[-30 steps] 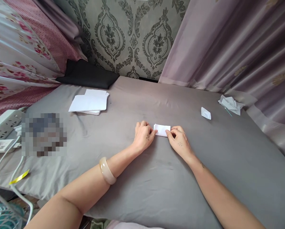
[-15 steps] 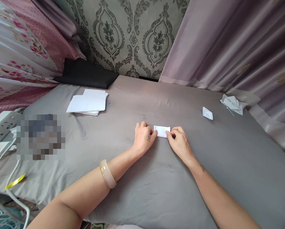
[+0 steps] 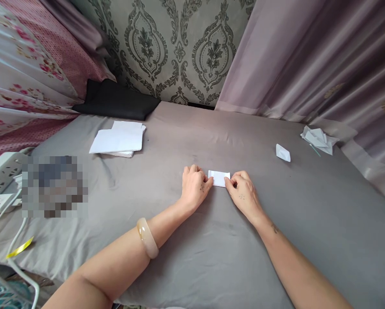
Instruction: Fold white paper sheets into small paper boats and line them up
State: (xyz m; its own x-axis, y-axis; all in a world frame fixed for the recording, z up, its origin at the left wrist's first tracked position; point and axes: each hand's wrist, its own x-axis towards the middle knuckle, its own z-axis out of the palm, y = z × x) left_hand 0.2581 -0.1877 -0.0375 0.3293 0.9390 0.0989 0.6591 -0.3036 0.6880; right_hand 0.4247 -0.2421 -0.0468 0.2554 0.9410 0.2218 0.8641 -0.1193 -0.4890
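A small folded white paper [image 3: 219, 179] lies between my two hands, just above or on the grey sheet [image 3: 199, 244]. My left hand [image 3: 195, 185] pinches its left end, thumb on top and the other fingers curled. At the right end, my right hand [image 3: 243, 191] grips the paper between thumb and index finger. The fingers' undersides are hidden. Off to the right sits a separate folded white paper piece [image 3: 283, 153]. On the left is a stack of white paper sheets [image 3: 118, 140].
Crumpled white papers [image 3: 318, 139] and a thin greenish stick [image 3: 315, 149] lie by the right curtain. Black folded cloth [image 3: 118, 101] rests at the back left. A white power strip [image 3: 4, 174] with cables, a pixelated patch and a yellow strip [image 3: 20, 247] are at the left edge.
Both hands keep hold of the paper's ends. Its layers look more evenly lined up along the top edge than a second ago. The camera view has shifted slightly.
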